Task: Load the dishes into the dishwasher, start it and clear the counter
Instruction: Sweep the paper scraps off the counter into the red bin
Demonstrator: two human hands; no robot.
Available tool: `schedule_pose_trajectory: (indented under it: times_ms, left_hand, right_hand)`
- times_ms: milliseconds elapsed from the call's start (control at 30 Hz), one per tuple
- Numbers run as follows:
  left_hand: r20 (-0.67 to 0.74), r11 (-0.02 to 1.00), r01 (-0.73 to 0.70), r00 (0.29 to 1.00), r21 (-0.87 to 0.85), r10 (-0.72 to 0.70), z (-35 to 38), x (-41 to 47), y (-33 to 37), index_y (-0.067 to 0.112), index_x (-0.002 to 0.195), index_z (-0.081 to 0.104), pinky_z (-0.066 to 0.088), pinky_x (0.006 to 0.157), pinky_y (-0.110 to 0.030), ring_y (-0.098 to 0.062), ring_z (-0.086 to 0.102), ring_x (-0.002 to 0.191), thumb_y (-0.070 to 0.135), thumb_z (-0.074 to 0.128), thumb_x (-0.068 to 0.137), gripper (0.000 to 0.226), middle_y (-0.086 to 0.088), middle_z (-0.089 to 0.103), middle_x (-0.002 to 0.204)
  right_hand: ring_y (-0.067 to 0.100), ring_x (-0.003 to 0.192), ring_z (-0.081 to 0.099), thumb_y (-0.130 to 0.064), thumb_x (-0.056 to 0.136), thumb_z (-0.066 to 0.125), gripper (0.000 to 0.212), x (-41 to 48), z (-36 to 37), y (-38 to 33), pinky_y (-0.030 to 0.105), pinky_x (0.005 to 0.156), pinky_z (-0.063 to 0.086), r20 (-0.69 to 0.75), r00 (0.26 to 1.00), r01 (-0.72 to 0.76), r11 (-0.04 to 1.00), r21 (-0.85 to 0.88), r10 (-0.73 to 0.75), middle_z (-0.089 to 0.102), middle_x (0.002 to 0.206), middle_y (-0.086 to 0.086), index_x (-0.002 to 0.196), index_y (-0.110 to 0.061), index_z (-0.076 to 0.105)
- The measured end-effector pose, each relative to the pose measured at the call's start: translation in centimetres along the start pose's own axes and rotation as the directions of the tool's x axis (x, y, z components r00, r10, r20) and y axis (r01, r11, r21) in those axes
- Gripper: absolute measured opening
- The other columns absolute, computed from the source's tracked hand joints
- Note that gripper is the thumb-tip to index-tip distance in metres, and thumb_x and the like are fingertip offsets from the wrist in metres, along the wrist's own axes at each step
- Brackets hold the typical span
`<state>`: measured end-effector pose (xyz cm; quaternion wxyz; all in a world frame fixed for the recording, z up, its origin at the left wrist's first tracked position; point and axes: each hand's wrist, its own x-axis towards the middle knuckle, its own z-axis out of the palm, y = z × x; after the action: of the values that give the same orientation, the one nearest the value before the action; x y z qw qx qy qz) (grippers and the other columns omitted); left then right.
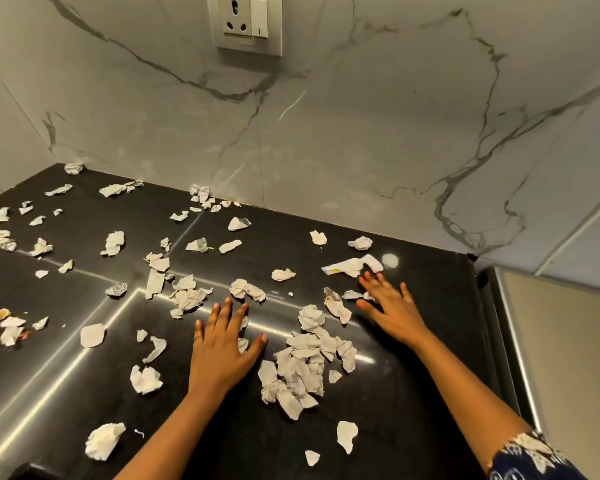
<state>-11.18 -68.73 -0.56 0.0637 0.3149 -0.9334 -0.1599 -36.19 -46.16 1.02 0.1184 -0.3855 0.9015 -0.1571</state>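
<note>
Counter (413, 341) – black, glossy, strewn with crumpled paper scraps (302, 368) – both hands flat, empty

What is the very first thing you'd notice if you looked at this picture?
Torn, crumpled paper scraps lie all over the shiny black counter, with the biggest heap near the front. Two bare hands lie spread flat among them: the left hand beside that heap, the right hand farther back. A white wall socket sits high on the marble wall.
</note>
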Motion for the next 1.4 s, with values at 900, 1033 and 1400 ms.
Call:
schedule_pose_trajectory:
  times_ms: [900, 1033, 1400]
  left_hand:
    - [-0.051, 0.852, 0.523, 0.852, 0.023, -0.521, -4.7, 4.1, -9.0, 0.025, 0.150, 0.023, 0.003, 0.114, -0.060, -0.033, 0.004, 0.146, 0.060, 0.036, 0.093, 0.068, -0.011, 0.010, 0.159]
    - [-0.025, 0.913, 0.396, 0.918, 0.101, -0.396, -3.2, 4.4, -8.8, 0.033, 0.152, 0.008, -0.002, 0.116, -0.052, -0.030, -0.004, 0.147, 0.072, 0.017, 0.088, 0.075, -0.005, -0.001, 0.161]
    - [-0.112, 0.858, 0.147, 0.967, -0.492, -0.230, -9.9, -2.6, -13.3, 0.024, 0.138, 0.046, 0.019, 0.116, -0.040, -0.020, 0.036, 0.137, 0.049, 0.049, 0.090, 0.054, 0.003, 0.043, 0.143]
  right_hand:
    - [0.017, 0.146, 0.008, -0.046, 0.095, 0.045, 0.063, 13.1, -0.5, -4.8, 0.043, 0.116, 0.004, 0.035, 0.999, -0.024, 0.967, 0.254, 0.015, 0.007, 0.159, -0.002, 0.149, -0.022, 0.021]
    - [0.012, 0.146, -0.001, -0.053, 0.097, 0.030, 0.058, 15.8, 1.1, -9.1, 0.050, 0.113, -0.009, 0.224, 0.961, 0.158, 0.987, 0.033, -0.161, 0.006, 0.158, -0.010, 0.149, -0.031, 0.019]
    - [0.019, 0.138, 0.033, -0.039, 0.093, 0.053, 0.045, 6.2, 0.7, -14.4, 0.038, 0.113, 0.027, 0.073, 0.943, 0.311, 0.938, 0.152, -0.325, 0.041, 0.147, 0.001, 0.135, -0.022, 0.049]
